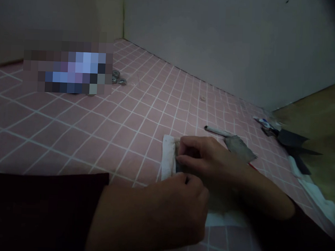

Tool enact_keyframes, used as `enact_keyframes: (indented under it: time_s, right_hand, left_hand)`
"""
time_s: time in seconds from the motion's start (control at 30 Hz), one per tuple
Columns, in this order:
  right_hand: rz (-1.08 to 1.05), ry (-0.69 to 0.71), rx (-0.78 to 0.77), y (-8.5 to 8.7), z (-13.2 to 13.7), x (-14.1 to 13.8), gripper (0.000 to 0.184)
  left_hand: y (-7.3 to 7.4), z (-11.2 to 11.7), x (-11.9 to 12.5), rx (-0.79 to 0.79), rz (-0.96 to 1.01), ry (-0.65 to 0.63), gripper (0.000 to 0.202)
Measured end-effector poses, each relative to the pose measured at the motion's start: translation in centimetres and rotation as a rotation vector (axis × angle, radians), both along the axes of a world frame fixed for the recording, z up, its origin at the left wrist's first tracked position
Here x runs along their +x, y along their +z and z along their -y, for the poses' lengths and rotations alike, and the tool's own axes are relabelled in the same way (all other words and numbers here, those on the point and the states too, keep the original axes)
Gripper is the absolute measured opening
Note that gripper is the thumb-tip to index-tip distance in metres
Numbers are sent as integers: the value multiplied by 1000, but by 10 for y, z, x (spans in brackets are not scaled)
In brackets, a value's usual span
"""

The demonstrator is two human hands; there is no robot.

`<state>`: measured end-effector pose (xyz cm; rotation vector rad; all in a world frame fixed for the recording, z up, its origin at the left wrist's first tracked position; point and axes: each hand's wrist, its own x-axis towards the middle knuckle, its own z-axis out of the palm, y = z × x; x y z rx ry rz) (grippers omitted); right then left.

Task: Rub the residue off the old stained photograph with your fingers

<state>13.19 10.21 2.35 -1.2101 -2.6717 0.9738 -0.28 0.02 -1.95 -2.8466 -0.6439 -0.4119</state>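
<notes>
Both my hands rest close together on a pink tiled surface [101, 119]. My left hand [163, 210], in a dark sleeve, is curled into a fist in the foreground and pinches something small and dark I cannot make out. Just beyond it my right hand [207, 158] has its fingers bent and pressed down on a white cloth or pad [168, 157] that lies flat under both hands. A dark strip shows between the two hands.
A putty knife [233, 141] with a pale handle lies right of my hands. Dark sheets [294, 144] and a small tube [264, 124] sit at the right edge, by a white cloth [317, 195]. Metal rings [118, 78] lie far left. Pale walls meet at the corner.
</notes>
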Motion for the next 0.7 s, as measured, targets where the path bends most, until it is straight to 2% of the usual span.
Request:
enact_keyframes:
  time_s: [0.07,0.2,0.33,0.4,0.57,0.7]
  right_hand:
    - [-12,-29,-4,-1,0,-1,16]
    - [-120,-130,144,-5,-2,-4,10]
    - [-10,-17,26,2,0,-1,14]
    - [23,-4,3,4,0,0,16]
    - [-48,-101,211,-1,-1,-4,13]
    - [22,7,60,2,1,-2,17]
  left_hand:
    - [-1,0,1,2,10,-7,14]
    - [1,0,-1,-9,28,9,10]
    - [8,-1,-6,6,5,-13,10]
    - [7,0,-6,10,-8,-31,10]
    - [1,1,-2,-21,36,17,10]
    - [10,1,-7,-3,-19,0,10]
